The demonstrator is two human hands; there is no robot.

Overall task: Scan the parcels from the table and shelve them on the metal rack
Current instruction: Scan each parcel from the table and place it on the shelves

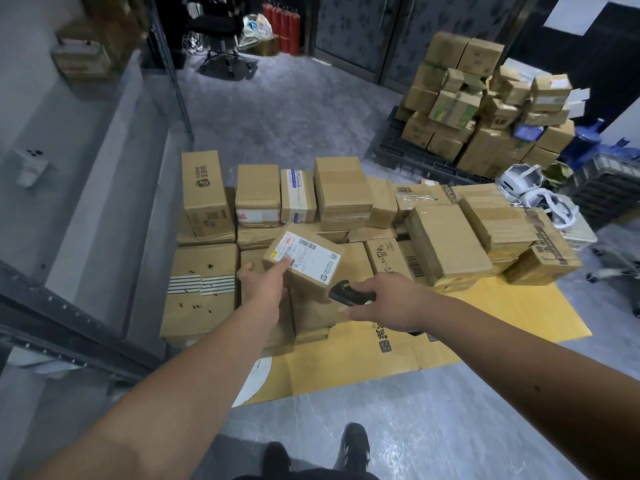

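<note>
Left hand grips labelled parcel, tilted above desk stack. Right hand holds scanner beside it. Risks: thumb covering barcode, misread; loose grip, parcel drops.

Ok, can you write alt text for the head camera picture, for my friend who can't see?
A left hand holds up a small labelled parcel while the right hand points a black scanner at it, above stacked cardboard boxes.
</note>
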